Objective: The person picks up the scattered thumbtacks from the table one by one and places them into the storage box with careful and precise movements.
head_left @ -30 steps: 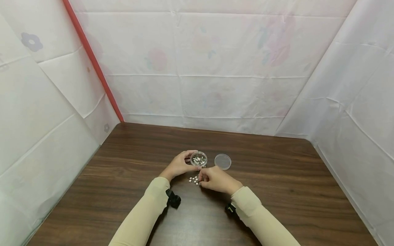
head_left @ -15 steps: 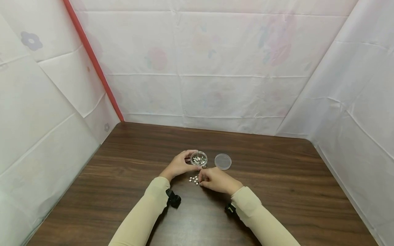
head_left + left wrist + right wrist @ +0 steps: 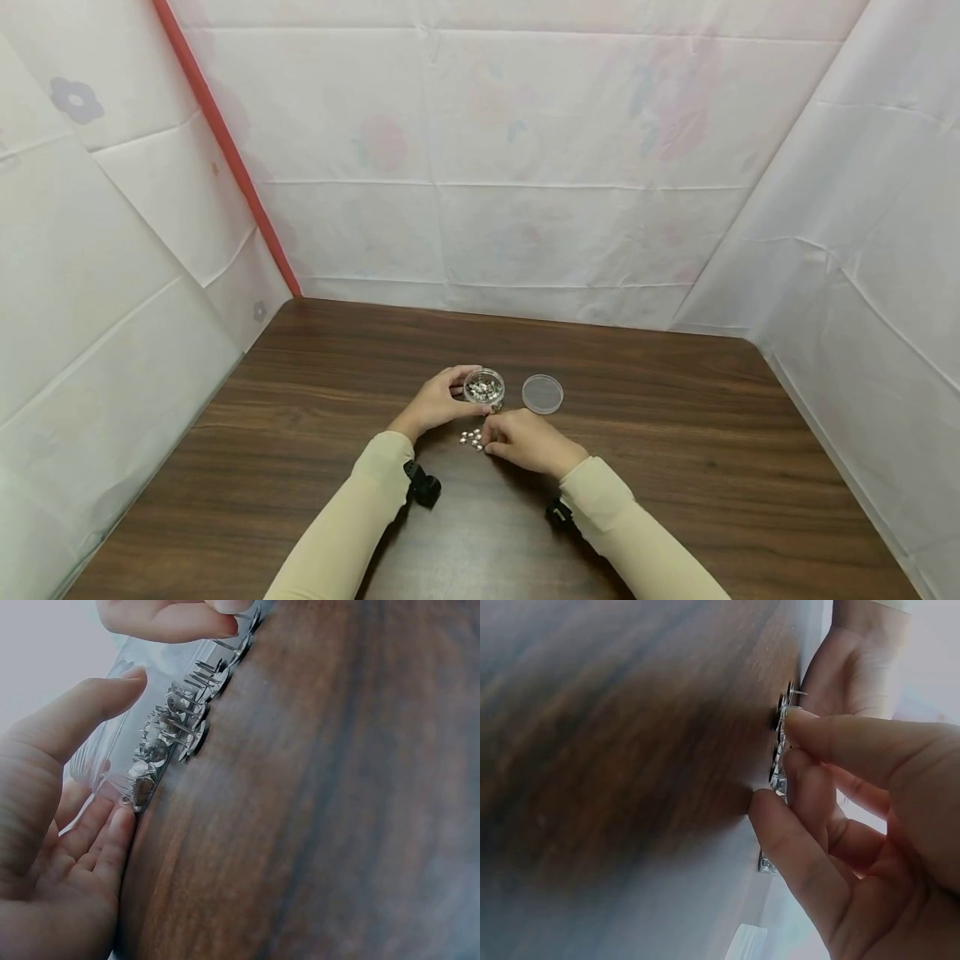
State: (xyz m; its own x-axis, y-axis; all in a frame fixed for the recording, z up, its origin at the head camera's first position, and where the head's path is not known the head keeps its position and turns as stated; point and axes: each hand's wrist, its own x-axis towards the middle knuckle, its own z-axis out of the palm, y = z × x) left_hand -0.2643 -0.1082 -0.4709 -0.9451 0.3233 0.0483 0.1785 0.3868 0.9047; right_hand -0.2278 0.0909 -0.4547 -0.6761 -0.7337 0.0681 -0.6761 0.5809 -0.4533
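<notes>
Covering the forearms, smooth cream sleeves are seen nearest. The right hand is bent at shiny metal tacks, thin-spiked, on the grained brown table; whether one is pinched cannot be told. By the left hand, curved around it, a round clear plastic dish of silvery pieces is held. Beside it a flat transparent lid is set; creased white cloth is hung behind.

Place: a makeshift screened booth, by the look of it; home or workplace, I can't tell
Far sheet: white, fold-creased, faint pink prints
Left sheet: pale, greyish flowers, a red strip down its far edge
Right sheet: white, rumpled
Bench: dark wood grain, rounded far corners, sheeted on three sides
Wrist cameras: small, black, suggesting a recording spot
</notes>
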